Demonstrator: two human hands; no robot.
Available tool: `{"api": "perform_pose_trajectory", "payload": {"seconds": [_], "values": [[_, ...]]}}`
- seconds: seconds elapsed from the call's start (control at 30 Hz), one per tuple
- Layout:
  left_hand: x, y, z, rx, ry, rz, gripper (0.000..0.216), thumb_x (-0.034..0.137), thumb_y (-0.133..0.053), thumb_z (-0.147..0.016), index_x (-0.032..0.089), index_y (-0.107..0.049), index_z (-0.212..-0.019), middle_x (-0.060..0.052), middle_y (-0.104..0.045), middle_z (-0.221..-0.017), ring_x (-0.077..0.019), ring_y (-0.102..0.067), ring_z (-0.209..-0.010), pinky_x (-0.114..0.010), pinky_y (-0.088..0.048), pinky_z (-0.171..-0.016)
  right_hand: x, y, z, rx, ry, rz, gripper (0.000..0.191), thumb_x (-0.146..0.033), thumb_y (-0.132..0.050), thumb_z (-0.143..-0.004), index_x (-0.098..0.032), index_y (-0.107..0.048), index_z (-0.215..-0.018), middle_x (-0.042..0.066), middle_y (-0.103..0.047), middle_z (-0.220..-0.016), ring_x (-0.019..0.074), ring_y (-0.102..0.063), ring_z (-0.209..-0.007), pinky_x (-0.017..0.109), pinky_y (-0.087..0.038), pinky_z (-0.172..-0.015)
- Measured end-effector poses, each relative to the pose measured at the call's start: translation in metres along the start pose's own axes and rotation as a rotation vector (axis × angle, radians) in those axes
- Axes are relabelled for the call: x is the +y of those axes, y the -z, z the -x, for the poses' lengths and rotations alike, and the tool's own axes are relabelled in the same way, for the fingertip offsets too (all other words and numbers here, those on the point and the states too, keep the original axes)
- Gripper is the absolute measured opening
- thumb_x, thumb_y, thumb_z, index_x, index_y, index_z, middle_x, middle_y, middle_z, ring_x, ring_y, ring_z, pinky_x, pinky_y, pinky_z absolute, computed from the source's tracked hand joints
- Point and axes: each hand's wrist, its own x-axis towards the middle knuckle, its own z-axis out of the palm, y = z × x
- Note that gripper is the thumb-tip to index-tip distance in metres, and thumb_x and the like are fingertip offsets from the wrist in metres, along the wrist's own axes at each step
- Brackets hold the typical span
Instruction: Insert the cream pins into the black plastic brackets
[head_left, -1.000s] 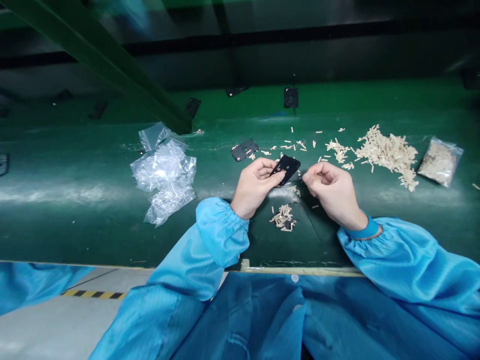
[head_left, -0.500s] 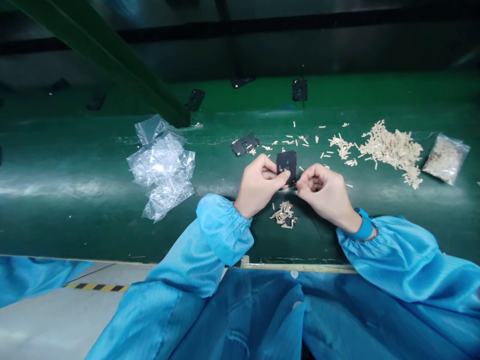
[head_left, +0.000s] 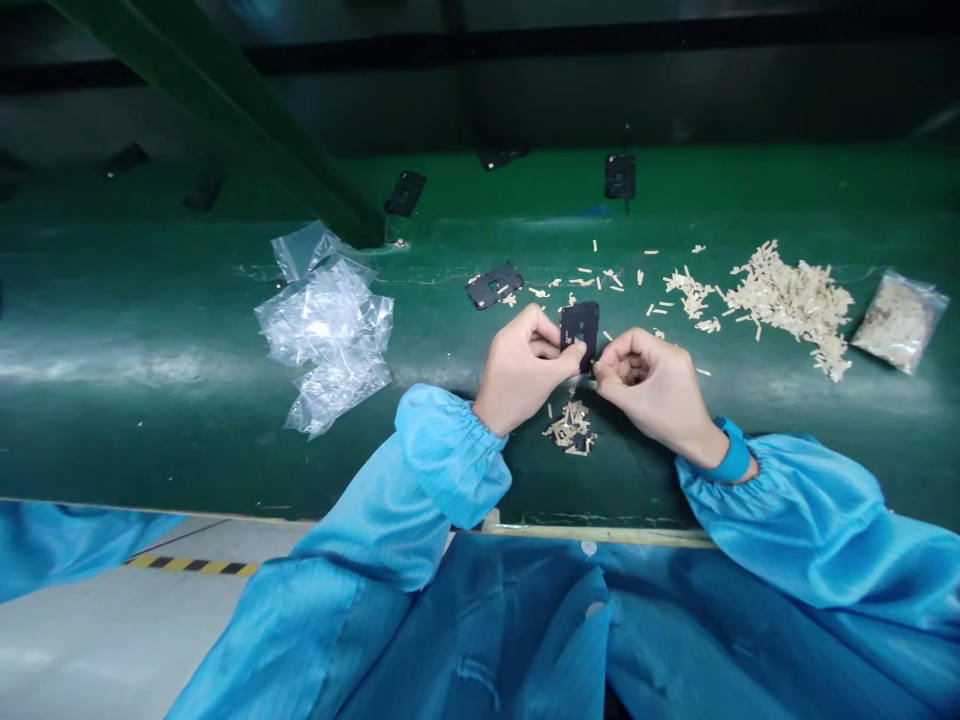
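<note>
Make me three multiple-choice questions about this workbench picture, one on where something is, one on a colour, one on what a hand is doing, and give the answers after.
1. Where does the heap of clear plastic bags lie?
A. left of both hands
B. right of both hands
C. between the hands

2. What colour is the belt surface?
A. red
B. green
C. white

3. What is the left hand doing?
A. lying flat and open
B. pinching the black plate
C. gripping a bag

Answers:
1 A, the bags sit well to the left of the left hand.
2 B, the surface under everything is dark green.
3 B, thumb and fingers close on the plate's edge, with the right hand pinched shut at its lower corner.
</note>
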Motion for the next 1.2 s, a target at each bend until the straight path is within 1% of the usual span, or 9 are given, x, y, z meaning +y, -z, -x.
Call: {"api": "perform_pose_trajectory", "payload": {"seconds": [0.23, 0.4, 0.5, 0.57, 0.67, 0.8, 0.9, 1.0, 1.2], "values": [[0.002, -0.002, -0.001, -0.011, 0.000, 0.013, 0.035, 0.029, -0.073, -0.074, 0.016, -0.040, -0.078, -0.001, -0.057, -0.065, -0.0182, -0.066, -0.060, -0.026, -0.051, -0.051, -0.004, 0.001, 0.001, -0.013, -0.022, -0.037, 0.016, -0.026, -0.065, -0.078, -0.011, -0.059, -0.080, 0.003, -0.059, -0.069, 0.0065, -0.047, -0.057, 0.022, -0.038, -0.052], [0.005, -0.002, -0.001, -0.018, 0.035, 0.071, 0.035, 0.027, -0.074, -0.073, 0.015, -0.042, -0.078, -0.001, -0.060, -0.068, -0.0169, -0.067, -0.062, -0.024, -0.053, -0.052, -0.003, 0.003, -0.001, -0.055, -0.119, -0.163, 0.027, -0.032, -0.070, -0.079, -0.008, -0.060, -0.085, 0.007, -0.061, -0.076, 0.0076, -0.053, -0.063, 0.019, -0.042, -0.056], [0.008, -0.002, -0.001, -0.025, 0.063, 0.132, 0.034, 0.023, -0.075, -0.074, 0.013, -0.043, -0.079, 0.000, -0.061, -0.067, -0.0150, -0.067, -0.061, -0.021, -0.054, -0.053, -0.005, 0.004, -0.004, -0.063, -0.154, -0.206, 0.029, -0.033, -0.071, -0.078, -0.007, -0.061, -0.086, 0.008, -0.063, -0.079, 0.0072, -0.055, -0.065, 0.018, -0.044, -0.058], [0.009, -0.002, -0.002, -0.032, 0.086, 0.168, 0.034, 0.021, -0.076, -0.074, 0.013, -0.043, -0.079, 0.000, -0.061, -0.067, -0.0131, -0.066, -0.061, -0.020, -0.056, -0.055, -0.008, 0.005, -0.005, -0.063, -0.178, -0.226, 0.030, -0.033, -0.072, -0.077, -0.006, -0.061, -0.085, 0.008, -0.063, -0.077, 0.0058, -0.054, -0.063, 0.015, -0.044, -0.057], [0.009, -0.003, -0.003, -0.043, 0.093, 0.207, 0.035, 0.021, -0.076, -0.074, 0.012, -0.042, -0.080, 0.003, -0.059, -0.066, -0.0110, -0.065, -0.060, -0.022, -0.060, -0.060, -0.013, 0.007, -0.007, -0.056, -0.206, -0.280, 0.027, -0.028, -0.072, -0.073, -0.005, -0.062, -0.081, 0.006, -0.062, -0.072, 0.0034, -0.053, -0.059, 0.011, -0.042, -0.054], [0.007, -0.003, -0.004, -0.052, 0.077, 0.229, 0.035, 0.019, -0.076, -0.074, 0.012, -0.042, -0.080, 0.004, -0.058, -0.064, -0.0093, -0.064, -0.058, -0.021, -0.060, -0.059, -0.014, 0.008, -0.009, -0.059, -0.187, -0.306, 0.021, -0.022, -0.071, -0.073, -0.005, -0.063, -0.081, 0.004, -0.063, -0.071, 0.0022, -0.055, -0.058, 0.009, -0.043, -0.054], [0.008, -0.002, -0.004, -0.048, 0.083, 0.232, 0.035, 0.019, -0.076, -0.074, 0.011, -0.043, -0.080, 0.003, -0.060, -0.067, -0.0094, -0.064, -0.058, -0.021, -0.059, -0.059, -0.013, 0.009, -0.010, -0.070, -0.160, -0.299, 0.017, -0.019, -0.070, -0.074, -0.005, -0.062, -0.080, 0.004, -0.063, -0.072, 0.0020, -0.054, -0.057, 0.009, -0.042, -0.052], [0.009, -0.002, -0.003, -0.051, 0.079, 0.220, 0.035, 0.019, -0.077, -0.075, 0.011, -0.043, -0.082, 0.002, -0.060, -0.068, -0.0099, -0.064, -0.059, -0.021, -0.058, -0.058, -0.014, 0.010, -0.010, -0.076, -0.157, -0.298, 0.015, -0.017, -0.069, -0.075, -0.005, -0.061, -0.080, 0.003, -0.060, -0.068, 0.0012, -0.050, -0.054, 0.010, -0.038, -0.048], [0.008, -0.002, -0.004, -0.054, 0.072, 0.214, 0.035, 0.020, -0.076, -0.076, 0.011, -0.042, -0.082, 0.004, -0.057, -0.065, -0.0092, -0.062, -0.057, -0.021, -0.058, -0.058, -0.013, 0.010, -0.010, -0.072, -0.178, -0.317, 0.018, -0.018, -0.071, -0.075, -0.004, -0.061, -0.081, 0.003, -0.061, -0.069, 0.0014, -0.051, -0.055, 0.010, -0.039, -0.048]]}}
